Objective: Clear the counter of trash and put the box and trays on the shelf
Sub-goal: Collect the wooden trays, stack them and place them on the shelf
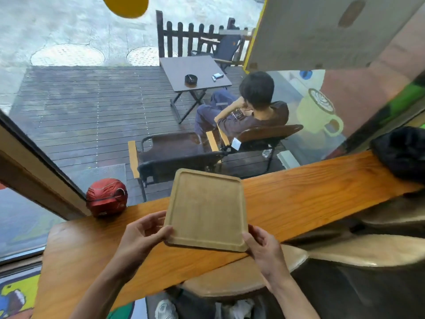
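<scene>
A light wooden tray [205, 209] with a raised rim is held just above the orange wooden counter [305, 199], tilted slightly toward me. My left hand [142, 236] grips its near left corner, thumb on the rim. Its near right corner is pinched by my right hand [262, 247]. The tray is empty. No box or trash shows on the counter.
A red helmet [107, 196] sits on the counter's far left end, and a black bag [404, 153] lies at its far right. Wooden stools [368, 249] stand below the counter on my right. Through the window a person sits on a deck chair outside.
</scene>
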